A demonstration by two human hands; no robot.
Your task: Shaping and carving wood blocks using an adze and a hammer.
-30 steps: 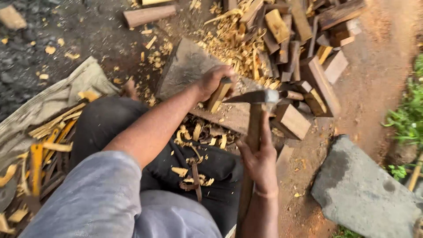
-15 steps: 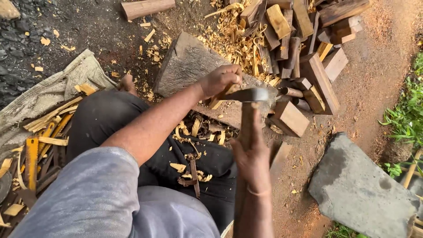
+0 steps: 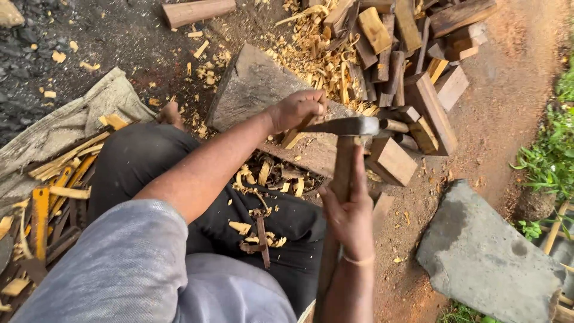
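My left hand grips a small pale wood piece that stands on a wide grey chopping block. My right hand holds the wooden handle of an axe; its dark metal blade lies level, its edge right beside my left hand and the wood piece. My knee in dark trousers is left of the block. Wood chips lie on my lap and under the block.
A heap of cut wood blocks and shavings lies behind the block. A flat grey stone sits at the lower right, grass beyond it. Sacking with split sticks lies at the left. One log rests at the top.
The view has shifted slightly. The axe blade has come down a little nearer the wood piece; both hands keep their grips.
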